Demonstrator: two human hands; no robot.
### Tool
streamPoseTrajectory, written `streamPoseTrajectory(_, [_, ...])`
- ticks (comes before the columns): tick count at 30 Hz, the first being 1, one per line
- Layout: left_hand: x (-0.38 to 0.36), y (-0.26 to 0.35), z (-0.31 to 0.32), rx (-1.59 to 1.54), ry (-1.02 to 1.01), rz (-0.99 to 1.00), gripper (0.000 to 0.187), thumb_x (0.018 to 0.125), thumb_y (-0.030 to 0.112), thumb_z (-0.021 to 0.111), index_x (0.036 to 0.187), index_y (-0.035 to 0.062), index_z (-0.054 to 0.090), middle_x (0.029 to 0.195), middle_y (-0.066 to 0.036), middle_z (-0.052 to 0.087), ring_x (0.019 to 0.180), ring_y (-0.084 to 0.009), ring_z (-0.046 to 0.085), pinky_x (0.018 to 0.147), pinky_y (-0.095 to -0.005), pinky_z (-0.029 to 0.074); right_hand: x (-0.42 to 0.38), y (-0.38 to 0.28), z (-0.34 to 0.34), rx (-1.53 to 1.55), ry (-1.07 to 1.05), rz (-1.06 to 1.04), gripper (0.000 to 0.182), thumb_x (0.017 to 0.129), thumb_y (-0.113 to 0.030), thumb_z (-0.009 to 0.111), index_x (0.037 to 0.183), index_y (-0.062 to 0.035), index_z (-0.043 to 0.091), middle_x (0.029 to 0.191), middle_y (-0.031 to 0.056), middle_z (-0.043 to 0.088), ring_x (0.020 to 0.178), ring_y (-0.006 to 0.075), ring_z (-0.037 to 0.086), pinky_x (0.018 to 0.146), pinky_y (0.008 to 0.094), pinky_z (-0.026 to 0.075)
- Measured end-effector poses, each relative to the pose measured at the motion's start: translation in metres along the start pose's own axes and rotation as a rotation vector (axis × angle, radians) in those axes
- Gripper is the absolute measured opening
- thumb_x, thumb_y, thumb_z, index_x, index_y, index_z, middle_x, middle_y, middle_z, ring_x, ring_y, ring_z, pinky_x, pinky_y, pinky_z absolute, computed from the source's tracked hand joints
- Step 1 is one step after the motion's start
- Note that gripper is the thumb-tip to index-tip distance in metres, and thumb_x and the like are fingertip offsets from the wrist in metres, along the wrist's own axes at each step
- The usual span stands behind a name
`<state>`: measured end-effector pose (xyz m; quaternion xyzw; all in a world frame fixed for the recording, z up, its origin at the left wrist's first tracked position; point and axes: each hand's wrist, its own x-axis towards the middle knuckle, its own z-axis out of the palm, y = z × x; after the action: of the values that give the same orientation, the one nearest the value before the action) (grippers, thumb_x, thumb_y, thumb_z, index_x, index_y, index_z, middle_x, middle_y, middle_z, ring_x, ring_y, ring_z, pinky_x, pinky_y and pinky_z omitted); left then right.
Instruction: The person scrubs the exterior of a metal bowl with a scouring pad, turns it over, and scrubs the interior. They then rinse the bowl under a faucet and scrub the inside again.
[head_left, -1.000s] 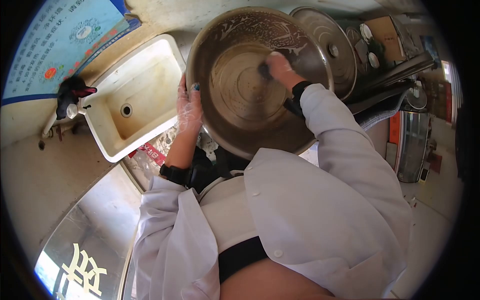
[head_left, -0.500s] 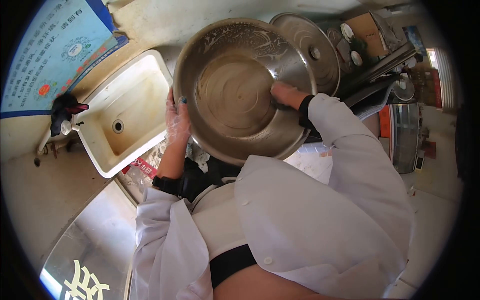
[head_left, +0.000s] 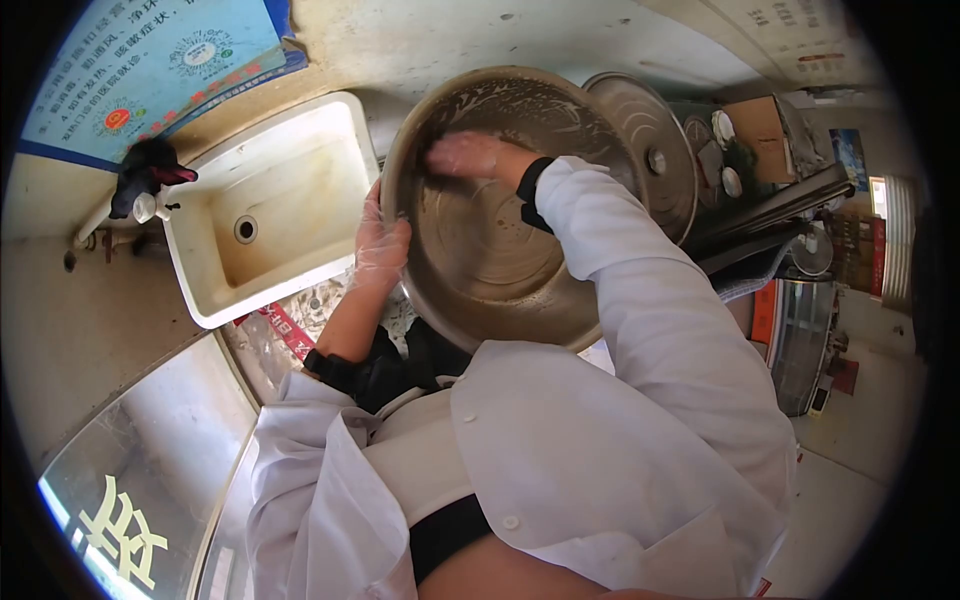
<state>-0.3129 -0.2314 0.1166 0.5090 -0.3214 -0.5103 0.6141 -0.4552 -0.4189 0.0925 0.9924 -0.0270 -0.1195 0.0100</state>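
A wide, round stainless-steel basin [head_left: 500, 240] leans tilted in front of me, its inside wet with soapy streaks. Its left rim is gripped by my left hand [head_left: 383, 245], which wears a thin clear plastic glove; some fingers are hidden behind the rim. Inside the basin, my right hand [head_left: 468, 156] is at the upper left wall. Motion smears its fingers, so I cannot make out whether it holds anything.
A white sink [head_left: 285, 205] with a drain stands left of the basin, beside a tap [head_left: 145, 205]. A round metal lid [head_left: 645, 140] leans behind the basin at the right. Farther right are a cardboard box [head_left: 760, 135] and stacked metal trays [head_left: 770, 205].
My right hand has swept from the basin's right inner wall to its upper left. My left hand keeps its hold on the rim. The view has shifted slightly.
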Motion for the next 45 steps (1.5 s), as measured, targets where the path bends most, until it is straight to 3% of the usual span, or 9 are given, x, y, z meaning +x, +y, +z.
streamPoseTrajectory(3, [-0.001,0.008,0.002,0.076,0.012,-0.099,0.058,0.068,-0.004,0.040,0.124,0.0026,0.027,0.112,-0.010,0.045,0.101,-0.0171,0.044,0.088,-0.0270,0.034,-0.041,0.045,0.004,-0.209,0.479,0.079,0.018,0.072,-0.014,0.046,0.088,-0.0111,0.054,0.087,0.0039,0.052,0.087,0.0199,0.051,0.073,0.0304,0.044])
streamPoseTrajectory(15, [0.002,-0.012,0.006,-0.151,0.011,0.011,0.057,0.069,-0.006,0.037,0.124,0.0009,0.026,0.113,-0.011,0.044,0.102,-0.0179,0.044,0.089,-0.0265,0.034,-0.243,-0.091,-0.056,0.195,-0.407,1.219,0.015,0.073,-0.011,0.049,0.078,-0.0013,0.059,0.079,0.0162,0.058,0.076,0.0297,0.058,0.067,0.0336,0.047])
streamPoseTrajectory(19, [-0.001,0.002,0.010,-0.093,0.063,-0.049,0.059,0.070,-0.004,0.040,0.126,0.0006,0.023,0.119,-0.012,0.039,0.107,-0.0197,0.041,0.090,-0.0275,0.032,-0.188,-0.175,-0.062,0.450,-0.898,0.754,0.020,0.067,-0.023,0.059,0.082,-0.0114,0.062,0.086,0.0137,0.058,0.083,0.0289,0.055,0.072,0.0351,0.044])
streamPoseTrajectory(21, [-0.003,-0.002,0.005,-0.115,0.024,0.050,0.060,0.070,-0.003,0.041,0.127,0.0004,0.022,0.122,-0.012,0.036,0.109,-0.0200,0.039,0.092,-0.0279,0.031,-0.158,-0.218,-0.052,0.867,-0.201,0.830,0.020,0.068,-0.022,0.056,0.085,-0.0137,0.061,0.085,0.0142,0.058,0.082,0.0290,0.055,0.073,0.0359,0.044])
streamPoseTrajectory(29, [-0.002,-0.001,0.009,-0.169,0.012,0.027,0.061,0.070,-0.002,0.041,0.127,0.0008,0.022,0.123,-0.012,0.034,0.111,-0.0205,0.037,0.094,-0.0285,0.028,-0.212,-0.203,0.006,0.627,-0.339,0.738,0.020,0.067,-0.011,0.054,0.086,-0.0093,0.057,0.089,0.0146,0.055,0.085,0.0266,0.054,0.074,0.0368,0.043])
streamPoseTrajectory(33, [-0.004,0.007,0.009,-0.100,0.010,0.006,0.061,0.070,-0.001,0.042,0.127,0.0014,0.022,0.123,-0.012,0.034,0.110,-0.0203,0.037,0.094,-0.0289,0.028,-0.257,-0.102,0.011,-0.049,0.043,0.956,0.019,0.077,-0.011,0.039,0.084,-0.0033,0.055,0.078,0.0160,0.055,0.074,0.0297,0.055,0.066,0.0377,0.045])
streamPoseTrajectory(35, [-0.002,0.013,0.011,-0.111,-0.032,0.022,0.061,0.070,-0.001,0.042,0.127,0.0015,0.022,0.122,-0.012,0.035,0.110,-0.0200,0.037,0.094,-0.0289,0.028,-0.238,-0.054,0.042,0.267,0.132,1.448,0.012,0.069,-0.006,0.049,0.077,-0.0022,0.057,0.079,0.0117,0.056,0.077,0.0282,0.055,0.065,0.0326,0.045])
streamPoseTrajectory(40, [-0.003,0.005,0.006,-0.100,-0.010,0.025,0.063,0.070,0.006,0.048,0.127,0.0029,0.022,0.119,-0.010,0.037,0.107,-0.0197,0.040,0.091,-0.0290,0.033,-0.203,-0.100,0.026,0.089,-0.500,0.871,0.016,0.065,-0.012,0.053,0.078,-0.0049,0.060,0.080,0.0150,0.059,0.075,0.0280,0.056,0.062,0.0362,0.045])
streamPoseTrajectory(45, [0.002,-0.002,0.006,-0.076,-0.007,0.045,0.064,0.070,0.006,0.050,0.127,0.0032,0.022,0.119,-0.010,0.038,0.107,-0.0199,0.040,0.091,-0.0293,0.033,-0.152,-0.183,-0.012,0.933,-0.453,0.576,0.021,0.069,-0.015,0.054,0.086,-0.0051,0.060,0.087,0.0157,0.058,0.082,0.0258,0.055,0.068,0.0348,0.044])
